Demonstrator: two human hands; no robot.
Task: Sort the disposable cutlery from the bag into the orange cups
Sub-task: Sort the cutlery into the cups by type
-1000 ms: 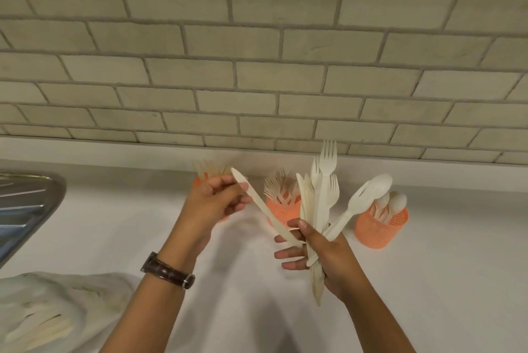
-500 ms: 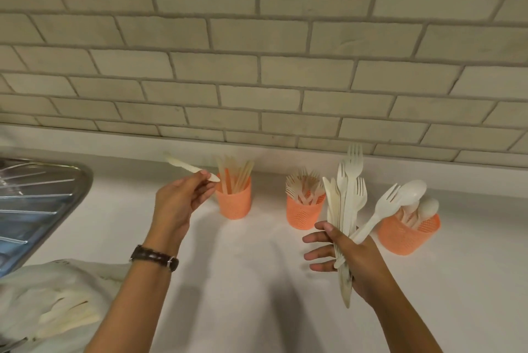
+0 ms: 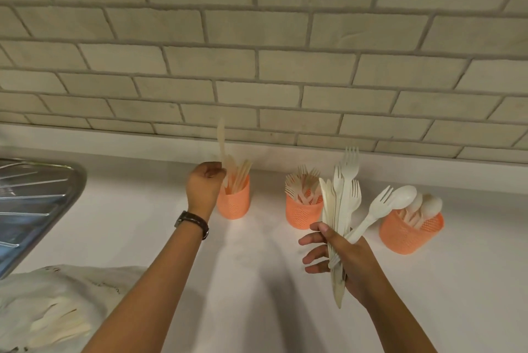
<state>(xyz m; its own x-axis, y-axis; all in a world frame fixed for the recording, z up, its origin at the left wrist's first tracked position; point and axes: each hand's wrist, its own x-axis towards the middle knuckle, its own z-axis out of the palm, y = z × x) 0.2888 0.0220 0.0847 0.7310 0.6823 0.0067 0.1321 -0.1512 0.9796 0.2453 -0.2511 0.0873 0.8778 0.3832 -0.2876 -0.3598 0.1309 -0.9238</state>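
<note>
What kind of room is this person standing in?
Probably a kitchen. There is a ridged steel sink drainer at the left, a white counter, and pale brick-shaped tiles on the wall behind it.

The left cup (image 3: 233,204), middle cup (image 3: 303,214) and right cup (image 3: 410,234) are orange, patterned all over with a fine mesh of small holes. The lone knife (image 3: 221,138) is pale beige, as are the knives in the left cup. The bundle (image 3: 341,204) of cutlery is cream-white. The spoons (image 3: 428,205) are white. The wall (image 3: 285,67) is grey-beige brick tiling with darker grey grout lines. The counter (image 3: 257,281) is plain white. The drainer (image 3: 31,204) is silvery steel with ridged stripes. The bag (image 3: 57,295) is milky white. The watch strap (image 3: 194,221) is dark brown.
</note>
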